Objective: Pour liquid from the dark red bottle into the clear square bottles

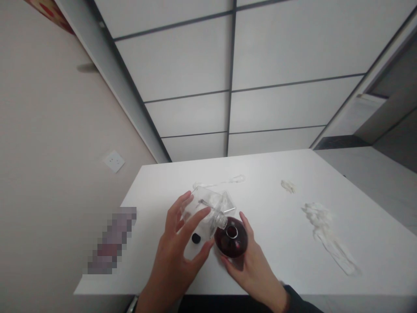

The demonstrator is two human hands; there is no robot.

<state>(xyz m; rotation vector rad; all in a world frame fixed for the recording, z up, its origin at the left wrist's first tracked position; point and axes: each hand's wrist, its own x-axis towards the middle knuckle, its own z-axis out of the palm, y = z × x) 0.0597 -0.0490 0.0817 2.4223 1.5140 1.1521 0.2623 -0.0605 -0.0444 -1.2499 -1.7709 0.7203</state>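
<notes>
My left hand [177, 243] grips a clear, empty-looking bottle [202, 214] from above, its fingers spread around the sides. The bottle is tilted with its threaded neck pointing right, close to the mouth of a dark red, rounded bottle [230, 248]. That red bottle is in my right hand [254, 261], whose fingers wrap around its right side; its round opening faces up toward me. I cannot tell whether the two necks touch. Between my left thumb and forefinger, a small black cap [196, 238] shows on the white table [267, 269].
Behind the bottles lies a thin, clear plastic piece [239, 178]. Crumpled whitish, translucent material [329, 234] stretches across the table's right side, with a smaller crumpled piece [288, 186] farther back. A blurred-out pinkish object [112, 243] is at the left edge. White panelled doors [195, 56] stand behind.
</notes>
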